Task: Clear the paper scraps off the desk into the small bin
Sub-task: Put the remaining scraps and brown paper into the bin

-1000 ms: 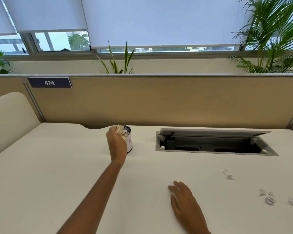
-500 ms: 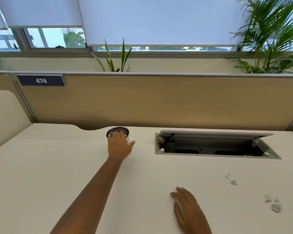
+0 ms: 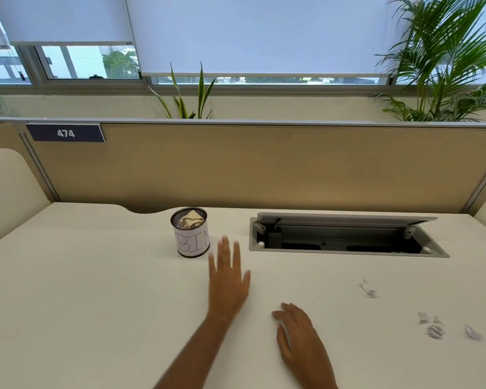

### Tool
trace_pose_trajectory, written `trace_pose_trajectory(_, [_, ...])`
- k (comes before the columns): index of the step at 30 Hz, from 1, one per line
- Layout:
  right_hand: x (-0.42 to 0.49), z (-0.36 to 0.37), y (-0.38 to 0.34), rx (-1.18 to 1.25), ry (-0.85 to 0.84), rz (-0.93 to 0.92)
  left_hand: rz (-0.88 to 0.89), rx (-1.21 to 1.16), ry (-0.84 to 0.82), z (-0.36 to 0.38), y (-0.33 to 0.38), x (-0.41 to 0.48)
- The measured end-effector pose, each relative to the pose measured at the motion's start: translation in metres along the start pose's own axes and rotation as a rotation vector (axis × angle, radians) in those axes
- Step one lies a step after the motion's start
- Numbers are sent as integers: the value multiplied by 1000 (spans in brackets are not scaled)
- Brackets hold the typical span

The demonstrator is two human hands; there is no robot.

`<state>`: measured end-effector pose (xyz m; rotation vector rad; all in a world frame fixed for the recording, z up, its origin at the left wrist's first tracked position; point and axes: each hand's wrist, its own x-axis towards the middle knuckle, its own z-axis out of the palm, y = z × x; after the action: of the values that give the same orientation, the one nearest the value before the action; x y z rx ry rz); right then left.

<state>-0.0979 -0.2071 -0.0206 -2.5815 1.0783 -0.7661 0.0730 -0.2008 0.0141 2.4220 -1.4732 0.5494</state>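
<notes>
Our left hand (image 3: 227, 279) is stretched out palm down over the counter (image 3: 82, 290), fingers straight and a little spread, holding nothing. Its fingertips are blurred, and we cannot tell whether it touches the surface. Just beyond those fingertips and slightly to their left stands the bin (image 3: 192, 242), a small upright mesh cylinder wrapped in a white band with "BIN" handwritten on it; hand and bin are close but apart. Crumpled paper (image 3: 192, 221) sits inside the bin, up near its rim. Our right hand (image 3: 298, 335) lies nearer to us, to the right of the left hand, palm down on the counter with relaxed fingers, gripping nothing. Well to the right of the right hand, scraps (image 3: 434, 331) lie loose on the counter: a lone scrap (image 3: 367, 289) farther from us than that hand, a cluster (image 3: 424, 317) of bits about level with it, and an outer scrap (image 3: 473, 332) just right of the cluster. Beyond the right hand, and right of the bin, an open hatch (image 3: 345, 237) is set into the counter, its lid tilted up at the back. A tan partition (image 3: 264, 164) runs behind both hands, bearing a dark plate (image 3: 66, 133) marked "474" up to the left.
</notes>
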Motion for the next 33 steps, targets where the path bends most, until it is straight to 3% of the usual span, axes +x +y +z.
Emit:
trace_pose_trajectory(7, [1,-9,21,207,13,229,28,-109,-231,6,83,-67])
trace_pose_trajectory(12, [16,-35,66,-37,58,293,80,-149,-219,-1,118,-79])
trace_pose_trajectory(15, [26,-53,98,-188,-12,376,84,-185,-225,-1,131,-82])
trace_pose_trajectory(18, [30,-69,121,-135,-99,462,39,-255,-254,-2,142,-83])
trace_pose_trajectory(24, [14,-83,133,-75,-91,344,-99,-540,-145,-4,165,-83])
trace_pose_trajectory(25, [10,-85,132,-8,-77,341,-138,-662,-177,-7,171,-82])
trace_pose_trajectory(29, [-11,-102,111,340,22,342,-563,-1225,-314,-27,198,-70])
trace_pose_trajectory(33, [-30,-123,102,486,-52,269,-1066,-1900,-644,-41,222,-56])
